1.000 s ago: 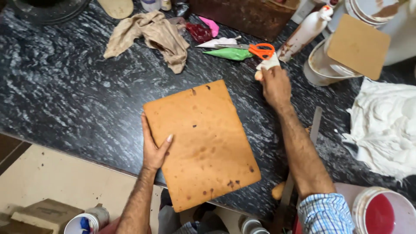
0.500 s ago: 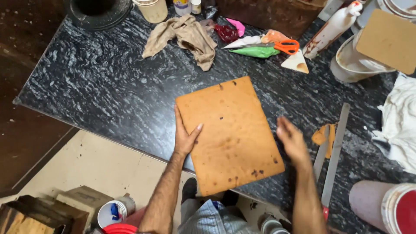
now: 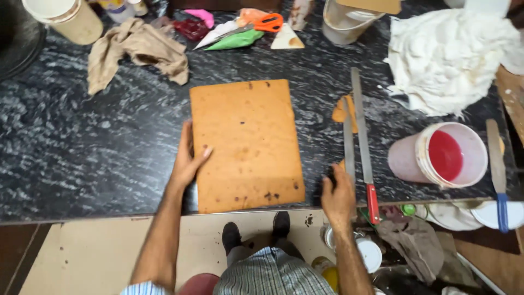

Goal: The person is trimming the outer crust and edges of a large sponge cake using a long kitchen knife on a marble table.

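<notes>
A flat rectangular brown sponge sheet (image 3: 245,142) lies on the black marble counter (image 3: 82,142), its near edge at the counter's front. My left hand (image 3: 188,161) rests open against the sheet's left edge, fingers on top. My right hand (image 3: 338,199) sits just right of the sheet's near corner, fingers curled around the dark handle of a long thin knife (image 3: 348,136) whose blade points away from me. A second long knife (image 3: 361,120) with a red handle lies right beside it.
A small sponge scrap (image 3: 341,112) lies under the blades. To the right stand a tub of red liquid (image 3: 445,155), a blue-handled spatula (image 3: 496,164) and a white cloth (image 3: 447,54). At the back are a brown rag (image 3: 136,52), orange scissors (image 3: 262,23) and piping bags (image 3: 234,41).
My right hand came back from the scissors at the far side to the knife handle near the front edge. The sponge sheet has been turned square to the counter edge.
</notes>
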